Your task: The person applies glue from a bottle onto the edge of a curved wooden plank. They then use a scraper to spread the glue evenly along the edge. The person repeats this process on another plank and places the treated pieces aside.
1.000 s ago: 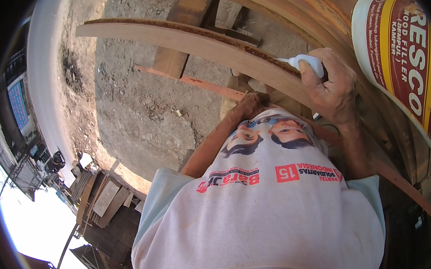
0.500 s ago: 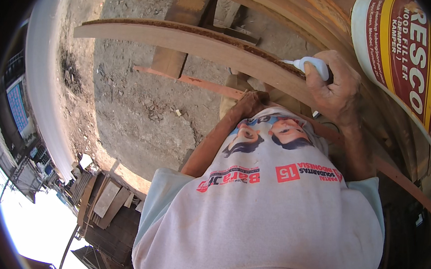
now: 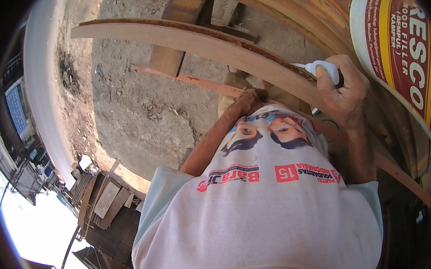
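My right hand is closed round a small white squeeze bottle. Its thin nozzle points left, with the tip at the rough brown upper edge of a long board. That board runs across in front of me, its pale face toward me. Close to my waist, my left hand is curled, beside a narrow reddish wood strip. My shirt and the hand itself partly hide its fingers, and what they hold, if anything, does not show.
A large white tub with a red and yellow label stands at the upper right. More long boards lie beyond the work. A short brown plank crosses beneath the long board. Scrap wood is stacked on the left.
My right hand has moved a little to the right along the board's edge with the squeeze bottle. My left hand stays almost where it was.
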### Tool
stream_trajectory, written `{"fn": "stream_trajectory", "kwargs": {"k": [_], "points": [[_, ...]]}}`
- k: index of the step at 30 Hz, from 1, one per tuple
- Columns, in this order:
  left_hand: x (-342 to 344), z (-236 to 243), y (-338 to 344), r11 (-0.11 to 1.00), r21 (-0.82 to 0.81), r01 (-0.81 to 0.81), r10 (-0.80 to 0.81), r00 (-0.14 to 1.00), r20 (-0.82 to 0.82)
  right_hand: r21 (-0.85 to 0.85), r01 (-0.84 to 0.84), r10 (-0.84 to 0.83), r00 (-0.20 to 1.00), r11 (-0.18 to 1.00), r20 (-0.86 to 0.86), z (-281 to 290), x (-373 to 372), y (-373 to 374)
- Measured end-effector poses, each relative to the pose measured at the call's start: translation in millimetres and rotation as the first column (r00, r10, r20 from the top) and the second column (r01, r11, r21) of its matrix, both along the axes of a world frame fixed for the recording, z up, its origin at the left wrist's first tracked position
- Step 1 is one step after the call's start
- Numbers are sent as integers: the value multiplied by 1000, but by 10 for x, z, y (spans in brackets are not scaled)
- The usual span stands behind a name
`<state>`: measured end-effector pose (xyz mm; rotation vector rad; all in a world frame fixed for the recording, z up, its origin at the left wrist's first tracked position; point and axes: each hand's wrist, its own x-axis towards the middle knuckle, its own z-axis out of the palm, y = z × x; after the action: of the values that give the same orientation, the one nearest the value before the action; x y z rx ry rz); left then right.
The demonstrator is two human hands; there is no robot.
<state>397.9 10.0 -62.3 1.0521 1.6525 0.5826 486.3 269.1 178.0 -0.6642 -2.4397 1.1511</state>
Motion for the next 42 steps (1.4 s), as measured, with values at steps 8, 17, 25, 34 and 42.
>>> {"fn": "stream_trajectory", "kwargs": {"k": [8, 17, 25, 34, 42], "points": [[-34, 56, 16, 1000, 8, -27, 27, 997, 69, -18, -5, 5, 1000, 1000, -15, 1, -16, -19], [-25, 69, 20, 993, 91, -69, 63, 996, 68, -3, 10, -10, 1000, 1000, -20, -29, -12, -12], [-33, 74, 60, 998, -33, -50, 52, 995, 79, -23, 25, -24, 999, 999, 35, 9, 113, 4], [-30, 83, 49, 998, -40, -47, 51, 993, 102, -39, 30, -33, 997, 999, -72, 11, -95, -67], [-42, 102, 29, 990, 123, -63, 56, 997, 61, -78, -65, 56, 991, 995, -119, -179, -632, -154]]}}
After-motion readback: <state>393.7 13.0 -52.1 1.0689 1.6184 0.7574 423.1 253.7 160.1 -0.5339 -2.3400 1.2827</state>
